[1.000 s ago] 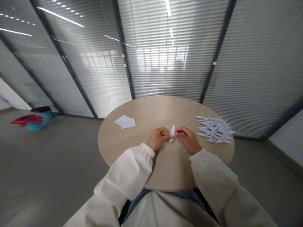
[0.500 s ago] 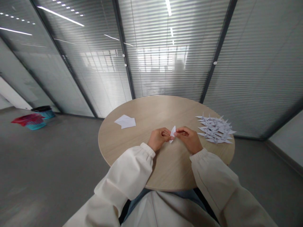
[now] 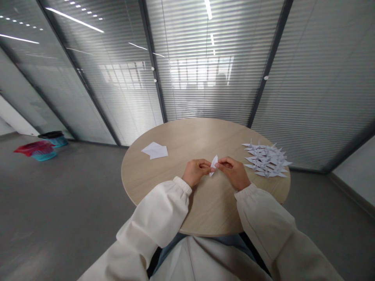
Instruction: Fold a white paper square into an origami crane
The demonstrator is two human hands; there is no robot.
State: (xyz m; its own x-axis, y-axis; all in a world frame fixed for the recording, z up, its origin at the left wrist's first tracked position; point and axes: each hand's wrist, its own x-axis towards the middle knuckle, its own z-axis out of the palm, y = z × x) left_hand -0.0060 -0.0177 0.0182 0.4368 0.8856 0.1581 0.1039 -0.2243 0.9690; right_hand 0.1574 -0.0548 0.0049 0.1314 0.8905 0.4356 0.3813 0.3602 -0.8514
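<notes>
Between my two hands, just above the middle of the table, is a small folded piece of white paper (image 3: 214, 160), narrow and pointed at its top and bottom. My left hand (image 3: 197, 171) pinches its left side with thumb and fingers. From the other side, my right hand (image 3: 233, 170) grips the right edge with its fingertips. The fingertips cover part of the folds. To the right of my right hand lies a dense cluster of folded white paper cranes (image 3: 267, 159). Several white paper sheets (image 3: 155, 150) lie to the left, beyond my left hand.
The round wooden table (image 3: 202, 134) stands close to a glass partition with blinds (image 3: 205, 101). On the floor at the far left are two blue bins, one with a red liner (image 3: 35, 148) and one with a black liner (image 3: 52, 135).
Almost nothing differs. Both hands keep their pinch on the folded paper, with at most a very slight shift of the fingers.
</notes>
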